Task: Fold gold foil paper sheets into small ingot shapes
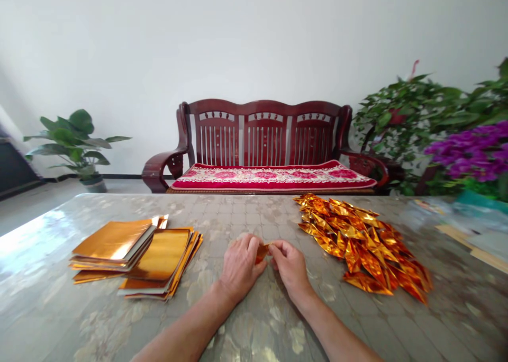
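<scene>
A small piece of folded gold foil paper [262,252] is pinched between both hands over the middle of the table. My left hand [243,259] is closed on its left side and hides most of it. At the paper's right end, the thumb and fingertips of my right hand [289,264] grip the tip. Left of the hands lie stacks of flat gold foil paper [161,253], some sheets showing grey undersides. To the right spreads a pile of folded gold foil ingots [357,240] with pointed ends.
The table [222,214] has a glossy, patterned cover. Clear plastic bags and papers [476,235] lie at its right edge. Behind it stands a dark red wooden bench [264,134] with a floral cushion. Potted plants [75,139] and purple flowers [472,150] flank it.
</scene>
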`<state>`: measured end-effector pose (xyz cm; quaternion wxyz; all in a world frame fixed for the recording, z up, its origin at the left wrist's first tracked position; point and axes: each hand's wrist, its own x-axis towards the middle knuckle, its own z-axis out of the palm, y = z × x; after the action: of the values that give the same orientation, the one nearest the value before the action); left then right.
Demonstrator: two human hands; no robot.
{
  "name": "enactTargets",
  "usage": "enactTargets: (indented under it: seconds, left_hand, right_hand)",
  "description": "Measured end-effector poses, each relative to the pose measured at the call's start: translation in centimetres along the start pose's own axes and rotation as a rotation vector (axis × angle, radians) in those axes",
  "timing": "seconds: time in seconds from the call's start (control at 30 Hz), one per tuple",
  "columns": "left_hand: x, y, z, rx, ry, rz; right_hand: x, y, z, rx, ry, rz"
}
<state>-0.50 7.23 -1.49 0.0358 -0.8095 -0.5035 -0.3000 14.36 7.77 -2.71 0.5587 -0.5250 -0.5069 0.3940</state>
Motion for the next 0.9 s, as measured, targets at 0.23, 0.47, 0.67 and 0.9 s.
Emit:
enactTargets:
  seconds: [0.23, 0.47, 0.67, 0.9]
  left_hand:
    - [-0.08, 0.24, -0.13, -0.006, 0.035, 0.009]
    - [-0.06, 0.06, 0.37, -0.058, 0.055, -0.021]
    - [-0.08, -0.16, 0.61, -0.071, 0.059, -0.047]
    - [-0.07, -0.21, 0.44, -0.061, 0.087, -0.043]
  right_hand:
    - [-0.13, -0.51, 0.05, 0.067, 0.015, 0.063]
    - [-0.21, -0.75, 0.1, 0.084, 0.022, 0.068]
    - [-0.22, -0.72, 0.08, 0.07, 0.004, 0.068]
    - [-0.4, -0.78, 0.04, 0.096, -0.009, 0.071]
